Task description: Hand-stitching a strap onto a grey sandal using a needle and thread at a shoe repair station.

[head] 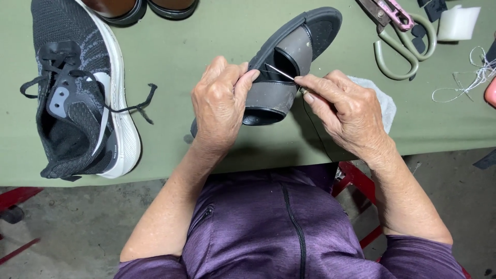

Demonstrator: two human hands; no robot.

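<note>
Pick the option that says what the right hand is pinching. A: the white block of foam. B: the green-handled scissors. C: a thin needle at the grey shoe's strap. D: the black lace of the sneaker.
C: the right hand pinches a thin needle that points into the strap of the grey shoe, which the left hand steadies; the scissors lie untouched on the green table.

Grey-black sandal, black-white sneaker, green table, purple jacket.

Purple zip-front top with a dark centre zip; sleeves pushed above the elbows; forearms bare.
</note>
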